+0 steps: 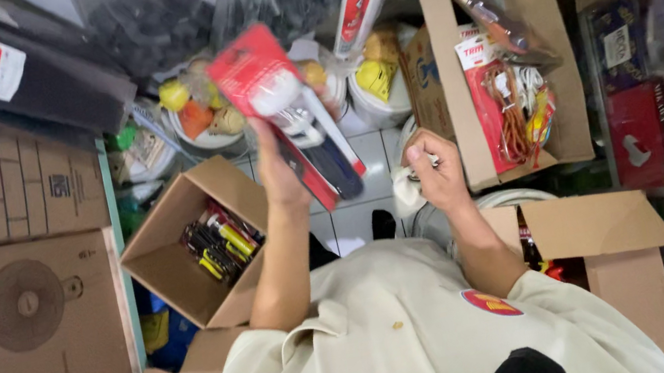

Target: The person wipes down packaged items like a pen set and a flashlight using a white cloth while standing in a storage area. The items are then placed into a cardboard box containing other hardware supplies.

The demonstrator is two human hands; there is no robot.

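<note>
Now red pkg (282,105) gripped in left hand (280,173).

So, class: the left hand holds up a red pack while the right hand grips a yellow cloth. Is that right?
Not quite. The cloth in the right hand is white, not yellow, as the head view shows. The rest stands: the left hand holds up a red pack.
</note>
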